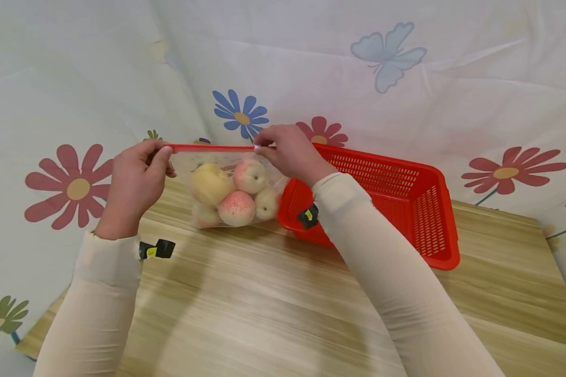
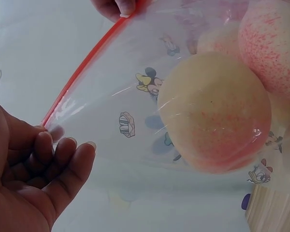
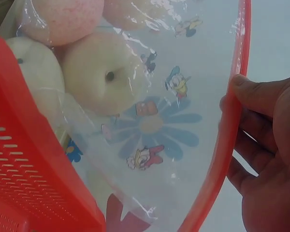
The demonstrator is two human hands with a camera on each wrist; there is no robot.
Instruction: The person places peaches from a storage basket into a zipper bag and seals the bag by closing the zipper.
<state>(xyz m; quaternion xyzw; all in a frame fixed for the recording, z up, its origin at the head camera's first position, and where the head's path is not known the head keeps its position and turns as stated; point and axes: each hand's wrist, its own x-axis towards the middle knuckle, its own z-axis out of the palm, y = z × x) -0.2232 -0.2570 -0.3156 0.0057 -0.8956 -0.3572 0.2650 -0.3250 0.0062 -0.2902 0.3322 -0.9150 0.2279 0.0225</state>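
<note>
A clear zip bag [image 1: 184, 162] with a red top strip and cartoon prints hangs upright, several peaches [image 1: 237, 208] showing through it. At the strip's left end, my left hand [image 1: 139, 178] pinches the corner between thumb and forefinger; its other fingers curl loosely in the left wrist view. My right hand [image 1: 292, 154] pinches the red strip [image 3: 234, 96] further right, thumb on one side and a fingertip on the other. The strip looks taut and straight between the two hands. A pale yellow peach [image 2: 215, 113] is nearest the left hand.
A red plastic basket [image 1: 445, 220] with slotted walls stands right of the bag, partly behind my right forearm. Both rest on a wooden table [image 1: 245, 298]. Behind it hangs a white cloth [image 1: 292, 63] printed with flowers and a butterfly.
</note>
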